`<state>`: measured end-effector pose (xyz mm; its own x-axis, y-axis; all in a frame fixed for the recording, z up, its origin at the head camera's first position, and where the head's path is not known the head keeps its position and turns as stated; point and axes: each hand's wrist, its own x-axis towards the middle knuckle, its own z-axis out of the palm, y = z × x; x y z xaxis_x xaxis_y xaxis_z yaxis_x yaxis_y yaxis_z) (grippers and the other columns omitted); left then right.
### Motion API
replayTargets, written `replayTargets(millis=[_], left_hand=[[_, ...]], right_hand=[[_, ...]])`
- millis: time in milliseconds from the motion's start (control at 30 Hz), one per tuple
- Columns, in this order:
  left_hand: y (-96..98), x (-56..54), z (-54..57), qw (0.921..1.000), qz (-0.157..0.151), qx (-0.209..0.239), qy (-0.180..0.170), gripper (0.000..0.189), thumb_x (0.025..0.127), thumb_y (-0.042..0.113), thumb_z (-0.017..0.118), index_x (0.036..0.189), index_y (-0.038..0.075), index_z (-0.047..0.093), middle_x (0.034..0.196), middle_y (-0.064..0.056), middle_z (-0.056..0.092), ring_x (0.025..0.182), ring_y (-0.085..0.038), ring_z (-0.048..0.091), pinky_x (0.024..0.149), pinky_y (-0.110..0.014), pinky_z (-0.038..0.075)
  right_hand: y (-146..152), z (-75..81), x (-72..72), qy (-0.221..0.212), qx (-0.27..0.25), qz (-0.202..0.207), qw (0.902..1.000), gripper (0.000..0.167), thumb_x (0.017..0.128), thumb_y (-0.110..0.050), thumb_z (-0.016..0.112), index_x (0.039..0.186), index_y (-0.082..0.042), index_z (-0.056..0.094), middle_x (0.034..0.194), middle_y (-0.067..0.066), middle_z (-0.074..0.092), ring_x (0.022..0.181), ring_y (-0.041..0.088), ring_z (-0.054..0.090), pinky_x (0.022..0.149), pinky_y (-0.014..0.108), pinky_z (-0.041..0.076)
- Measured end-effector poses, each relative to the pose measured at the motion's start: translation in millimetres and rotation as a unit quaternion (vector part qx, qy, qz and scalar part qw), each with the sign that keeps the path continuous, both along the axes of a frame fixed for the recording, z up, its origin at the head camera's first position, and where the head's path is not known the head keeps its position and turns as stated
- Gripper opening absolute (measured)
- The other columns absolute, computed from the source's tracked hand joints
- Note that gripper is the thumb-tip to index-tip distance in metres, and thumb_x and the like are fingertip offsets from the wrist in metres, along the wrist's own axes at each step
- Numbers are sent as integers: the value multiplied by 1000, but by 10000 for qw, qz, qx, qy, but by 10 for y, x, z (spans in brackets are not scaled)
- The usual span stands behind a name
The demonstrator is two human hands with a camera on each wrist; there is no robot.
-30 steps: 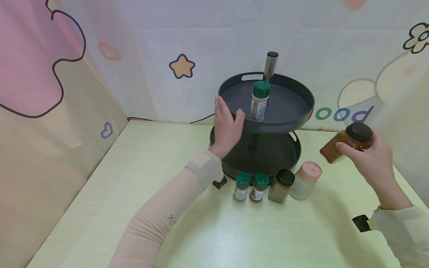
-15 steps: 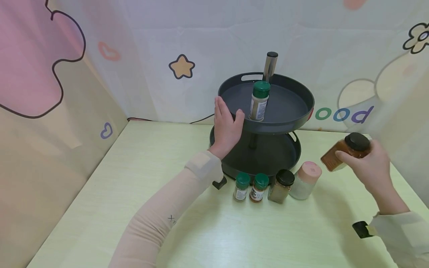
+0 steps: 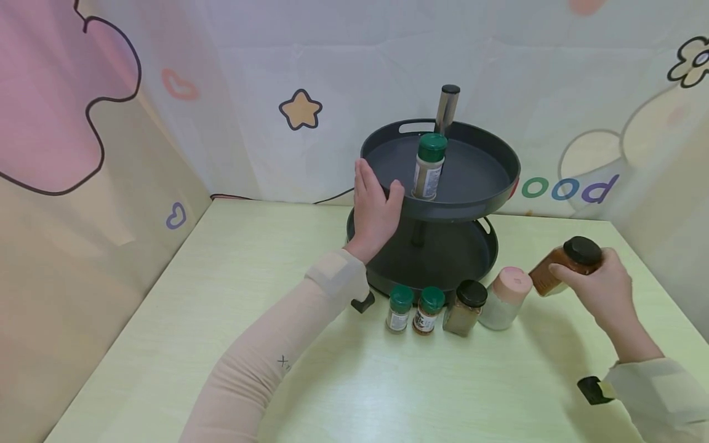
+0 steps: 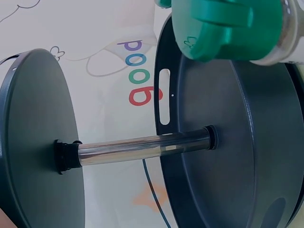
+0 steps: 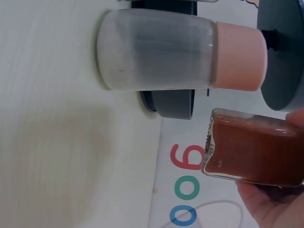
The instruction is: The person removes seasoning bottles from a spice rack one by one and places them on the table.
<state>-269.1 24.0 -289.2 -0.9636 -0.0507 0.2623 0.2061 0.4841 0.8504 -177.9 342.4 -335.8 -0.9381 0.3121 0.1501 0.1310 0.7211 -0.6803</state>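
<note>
My right hand (image 3: 606, 292) holds a square glass spice jar (image 3: 548, 274) of reddish-brown powder with a black lid. The jar is tilted, held above the table just right of a clear shaker (image 3: 501, 307) with a pink cap. In the right wrist view, the jar's base (image 5: 209, 145) faces the camera's left, apart from the shaker. My left hand (image 3: 376, 209), fingers straight, rests against the left rim of a dark two-tier round rack (image 3: 482, 206). On its upper tier stands a green-capped spice bottle (image 3: 429, 175); in the left wrist view its green cap (image 4: 223, 28) is close.
Along the rack's front stand two small green-capped bottles (image 3: 399, 314) and a black-lidded jar (image 3: 462, 314), in line with the shaker. A metal post (image 3: 447, 111) rises through the upper tier. Behind the pale table (image 3: 266, 246) hangs a printed cloth (image 3: 249, 92).
My right hand has lowered the reddish-brown jar and drawn it slightly left, closer to the pink-capped shaker. My left hand and the rack have stayed put.
</note>
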Motion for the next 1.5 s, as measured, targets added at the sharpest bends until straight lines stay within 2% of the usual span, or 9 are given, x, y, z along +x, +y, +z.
replayTargets(millis=[500, 700, 1000, 1233, 1500], left_hand=[[-2, 5, -6, 10000, -38, -4, -6, 71, 90, 39, 34, 143, 10, -4, 150, -2, -6, 138, -17, 0, 111, -36, 11], [0, 4, -7, 10000, -36, -4, -27, 71, 90, 39, 34, 143, 10, -4, 150, -1, -6, 138, -17, 0, 110, -36, 12], [0, 17, 2, 10000, -4, 2, 6, 71, 90, 40, 34, 143, 11, -3, 150, -1, -5, 138, -17, 0, 110, -35, 12], [6, 3, -1, 10000, -4, -30, 32, 71, 90, 39, 34, 143, 10, -3, 150, -2, -5, 138, -17, 0, 110, -35, 12], [6, 7, -9, 10000, 23, -29, -32, 71, 89, 41, 34, 143, 13, -4, 150, 2, -7, 138, -15, -1, 110, -33, 11]], right_hand=[[18, -251, -8, -230, 110, 156, 9996, 57, 79, -34, 60, 107, 10, 37, 99, 22, 49, 83, 30, 45, 55, 28, 35], [17, -339, 4, -363, 96, 243, 9990, 60, 79, -35, 61, 108, 12, 36, 102, 29, 49, 86, 37, 48, 57, 29, 35], [1, -399, 40, -539, 232, 289, 9979, 63, 79, -37, 60, 108, 13, 36, 101, 30, 49, 84, 38, 48, 56, 28, 35], [3, -435, 52, -508, 247, 375, 9977, 60, 78, -36, 61, 106, 12, 38, 99, 29, 50, 82, 36, 49, 55, 28, 35], [8, -478, 50, -662, 240, 433, 9966, 63, 79, -37, 61, 108, 13, 36, 100, 30, 49, 83, 37, 49, 55, 27, 35]])
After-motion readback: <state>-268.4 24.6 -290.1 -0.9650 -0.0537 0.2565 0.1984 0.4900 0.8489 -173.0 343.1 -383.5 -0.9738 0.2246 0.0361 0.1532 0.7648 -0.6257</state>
